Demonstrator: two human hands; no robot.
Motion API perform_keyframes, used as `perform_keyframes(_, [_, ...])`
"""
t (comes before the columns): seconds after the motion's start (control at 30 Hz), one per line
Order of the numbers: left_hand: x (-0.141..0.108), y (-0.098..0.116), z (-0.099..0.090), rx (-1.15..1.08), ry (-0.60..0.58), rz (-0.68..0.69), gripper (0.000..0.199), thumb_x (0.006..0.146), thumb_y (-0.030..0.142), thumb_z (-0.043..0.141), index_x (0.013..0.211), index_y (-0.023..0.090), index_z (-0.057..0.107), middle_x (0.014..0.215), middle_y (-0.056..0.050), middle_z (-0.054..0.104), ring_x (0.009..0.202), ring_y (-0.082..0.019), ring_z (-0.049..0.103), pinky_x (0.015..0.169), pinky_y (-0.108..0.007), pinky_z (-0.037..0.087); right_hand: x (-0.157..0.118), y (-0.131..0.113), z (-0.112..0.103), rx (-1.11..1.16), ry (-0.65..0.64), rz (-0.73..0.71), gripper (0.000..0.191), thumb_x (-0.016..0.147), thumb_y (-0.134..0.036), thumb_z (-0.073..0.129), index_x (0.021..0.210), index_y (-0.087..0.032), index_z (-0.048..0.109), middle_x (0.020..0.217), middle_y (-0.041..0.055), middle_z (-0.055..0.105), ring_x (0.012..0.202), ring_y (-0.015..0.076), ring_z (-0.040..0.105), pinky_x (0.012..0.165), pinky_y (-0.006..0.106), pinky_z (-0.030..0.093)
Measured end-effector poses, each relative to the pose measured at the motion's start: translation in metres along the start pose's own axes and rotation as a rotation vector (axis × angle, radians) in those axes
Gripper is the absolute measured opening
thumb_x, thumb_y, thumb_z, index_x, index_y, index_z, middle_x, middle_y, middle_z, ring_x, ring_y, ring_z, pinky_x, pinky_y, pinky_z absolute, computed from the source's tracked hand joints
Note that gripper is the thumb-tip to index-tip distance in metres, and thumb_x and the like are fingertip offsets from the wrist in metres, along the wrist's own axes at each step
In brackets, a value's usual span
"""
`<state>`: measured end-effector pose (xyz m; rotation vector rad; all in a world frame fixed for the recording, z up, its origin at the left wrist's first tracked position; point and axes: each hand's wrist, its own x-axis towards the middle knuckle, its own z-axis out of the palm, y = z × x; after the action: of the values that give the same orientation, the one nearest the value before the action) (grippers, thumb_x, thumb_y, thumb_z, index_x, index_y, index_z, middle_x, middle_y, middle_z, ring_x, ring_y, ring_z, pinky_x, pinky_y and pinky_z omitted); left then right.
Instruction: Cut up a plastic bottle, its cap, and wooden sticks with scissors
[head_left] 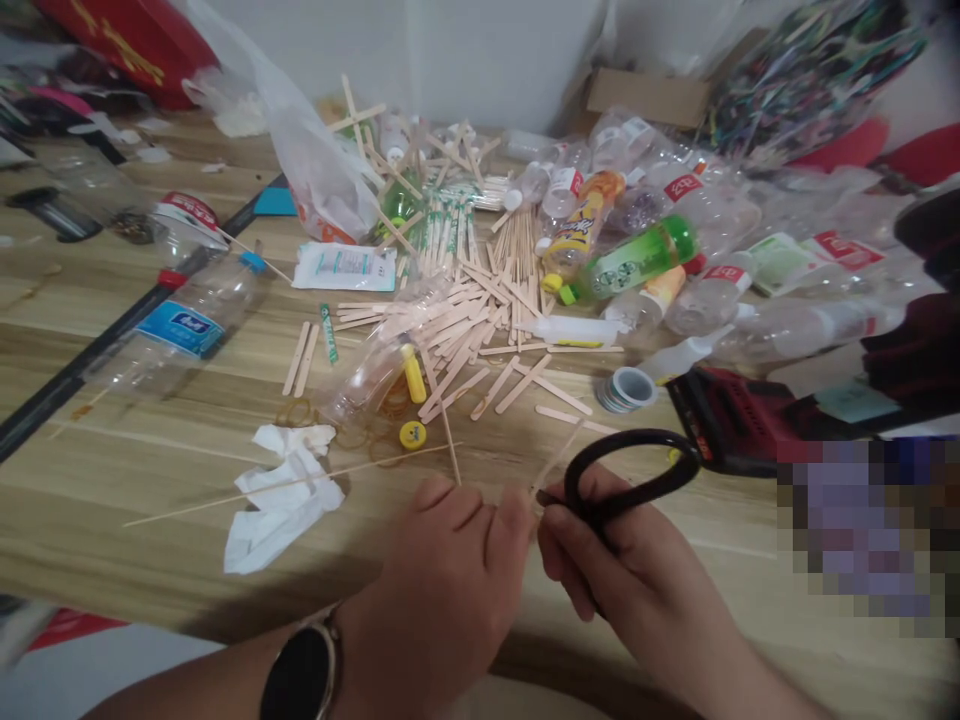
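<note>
My left hand (pixel 457 560), with a watch (pixel 300 672) on its wrist, is closed around a thin wooden stick (pixel 450 440) that pokes up above the knuckles. Close beside it, my right hand (pixel 630 570) grips black-handled scissors (pixel 645 437). One handle loop stands up from the fingers, and the blades are mostly hidden between the hands. A pale thin strip (pixel 556 458) rises near the scissors; what holds it is unclear. Past my left hand, a long bamboo skewer (pixel 300 482) lies across crumpled white tissue (pixel 289 495).
Flat craft sticks (pixel 469 325) are heaped mid-table. Plastic bottles (pixel 637 260) crowd the right, with a tape roll (pixel 627 390) and a red-black tool (pixel 731 415) nearer. A bottle with a blue label (pixel 180 330) lies left. A yellow cap (pixel 412 435) sits before my left hand.
</note>
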<state>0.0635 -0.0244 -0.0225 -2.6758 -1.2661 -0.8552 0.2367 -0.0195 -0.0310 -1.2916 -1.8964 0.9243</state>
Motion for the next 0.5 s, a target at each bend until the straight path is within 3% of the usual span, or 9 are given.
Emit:
perform_keyframes(0.03, [0.000,-0.001,-0.001,-0.075,-0.026,-0.038,0.025,0.099,0.009,0.037,0.100,0.010,0.062,0.064,-0.002,0.064,0.059,-0.019,0.059,0.059,-0.034,0.045,-0.003,0.002,0.001,0.055,-0.006,0.031,0.028,0.103,-0.020,0.042,0.075,-0.022,0.047,0.058,-0.0068,0.053,0.038,0.0060,0.050,0.035,0.014,0.038])
perform_keyframes(0.1, [0.000,-0.003,-0.005,-0.346,-0.119,-0.198,0.026,0.102,0.020,0.038,0.093,0.016,0.063,0.070,-0.002,0.065,0.065,-0.018,0.059,0.063,-0.031,0.044,-0.010,0.008,0.002,0.036,0.048,-0.044,0.016,0.101,-0.020,0.046,0.088,-0.022,0.054,0.066,-0.0061,0.055,0.045,0.0063,0.053,0.041,0.015,0.042])
perform_keyframes(0.2, [0.001,-0.004,-0.010,-0.961,-0.344,-0.569,0.032,0.102,0.039,0.043,0.083,0.020,0.060,0.068,0.002,0.057,0.062,-0.012,0.050,0.058,-0.025,0.038,-0.017,0.015,0.000,-0.057,0.093,-0.138,0.013,0.098,-0.016,0.051,0.104,-0.027,0.055,0.074,-0.0065,0.056,0.056,0.0064,0.056,0.053,0.015,0.048])
perform_keyframes(0.3, [0.004,-0.004,-0.011,-1.595,-0.508,-0.866,0.040,0.099,0.049,0.044,0.074,0.019,0.052,0.059,0.006,0.040,0.052,-0.009,0.033,0.050,-0.022,0.027,-0.019,0.015,0.000,-0.021,0.067,-0.177,0.016,0.097,-0.013,0.049,0.103,-0.027,0.053,0.075,-0.0067,0.056,0.058,0.0056,0.058,0.056,0.013,0.049])
perform_keyframes(0.33, [0.006,-0.005,-0.011,-1.764,-0.484,-0.915,0.042,0.098,0.050,0.046,0.070,0.019,0.048,0.056,0.007,0.035,0.050,-0.008,0.029,0.048,-0.021,0.024,-0.018,0.015,0.001,0.016,0.055,-0.183,0.017,0.098,-0.013,0.048,0.105,-0.027,0.053,0.075,-0.0068,0.056,0.057,0.0052,0.058,0.056,0.013,0.049])
perform_keyframes(0.4, [0.009,-0.007,-0.012,-1.971,-0.306,-0.969,0.043,0.095,0.052,0.052,0.067,0.021,0.042,0.051,0.009,0.029,0.047,-0.007,0.024,0.046,-0.020,0.023,-0.018,0.013,0.002,0.088,0.053,-0.184,0.019,0.099,-0.012,0.046,0.109,-0.027,0.051,0.073,-0.0075,0.056,0.053,0.0045,0.057,0.052,0.012,0.049])
perform_keyframes(0.47, [0.011,-0.009,-0.013,-1.924,-0.099,-0.994,0.042,0.092,0.053,0.058,0.069,0.021,0.042,0.048,0.011,0.028,0.043,-0.007,0.023,0.044,-0.020,0.023,-0.019,0.010,0.002,0.087,0.085,-0.178,0.019,0.100,-0.013,0.043,0.111,-0.027,0.050,0.071,-0.0081,0.056,0.048,0.0042,0.055,0.048,0.012,0.047])
perform_keyframes(0.5, [0.011,-0.010,-0.015,-1.824,-0.061,-1.005,0.040,0.092,0.053,0.059,0.071,0.021,0.046,0.047,0.011,0.030,0.042,-0.006,0.023,0.044,-0.019,0.022,-0.020,0.009,0.001,0.048,0.111,-0.169,0.018,0.100,-0.013,0.043,0.109,-0.027,0.050,0.070,-0.0080,0.056,0.047,0.0043,0.055,0.046,0.012,0.047])
